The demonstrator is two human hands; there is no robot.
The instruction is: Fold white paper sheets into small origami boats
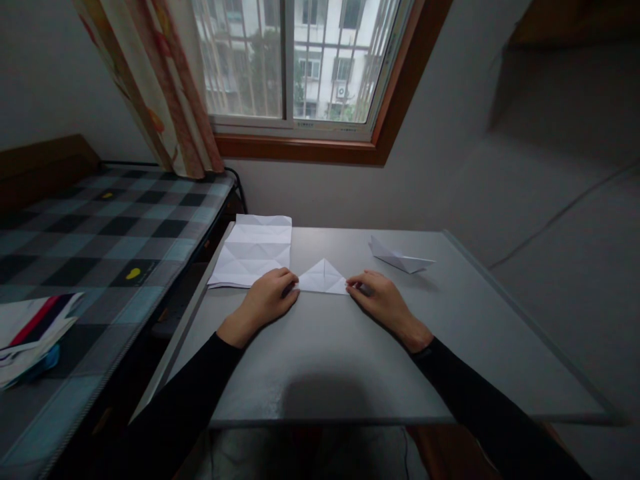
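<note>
A small white paper folded into a triangle (323, 278) lies flat on the grey table (325, 360). My left hand (269, 297) pinches its left corner with curled fingers. My right hand (380, 298) pinches its right corner the same way. Both forearms in black sleeves rest on the tabletop. A creased, unfolded white sheet (254, 251) lies just behind my left hand. A finished white paper boat (399, 257) sits behind my right hand, apart from it.
A bed with a checked cover (90, 233) stands close to the table's left edge, with papers (30, 330) on it. A window (295, 63) and a curtain (165, 93) are behind the table. A plain wall is on the right.
</note>
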